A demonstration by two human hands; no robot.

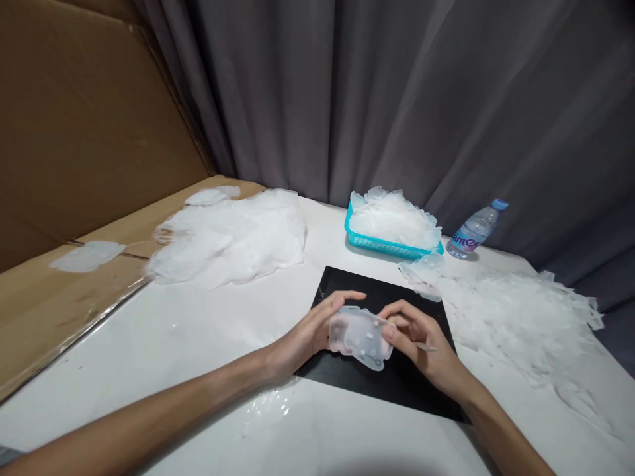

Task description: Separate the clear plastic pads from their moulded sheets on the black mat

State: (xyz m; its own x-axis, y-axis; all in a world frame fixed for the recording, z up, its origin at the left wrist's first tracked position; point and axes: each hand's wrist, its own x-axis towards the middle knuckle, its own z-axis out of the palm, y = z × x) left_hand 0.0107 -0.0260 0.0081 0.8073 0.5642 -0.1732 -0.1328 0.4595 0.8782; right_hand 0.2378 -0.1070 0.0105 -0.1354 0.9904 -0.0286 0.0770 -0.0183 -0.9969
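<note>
Over the black mat, a small translucent plastic sheet [364, 338] with rounded edges and several small holes or raised marks is held up between my hands. My left hand [317, 327] has its left edge, the index finger stretched out above it; other fingers show faintly through the plastic, and the thumb is hidden. My right hand [419, 337] pinches the right edge between thumb and fingers. A thin pale sliver [425, 347] juts out by the right hand; what it is I cannot tell.
The black mat [387, 390] lies on a white table [198, 370]. A pile of whitish sheets [238, 238] is at the left, another pile of translucent pieces [530, 324] at the right. Behind are a turquoise basket [391, 248] heaped with pieces and a water bottle [473, 231]. Cardboard [89, 119] stands left.
</note>
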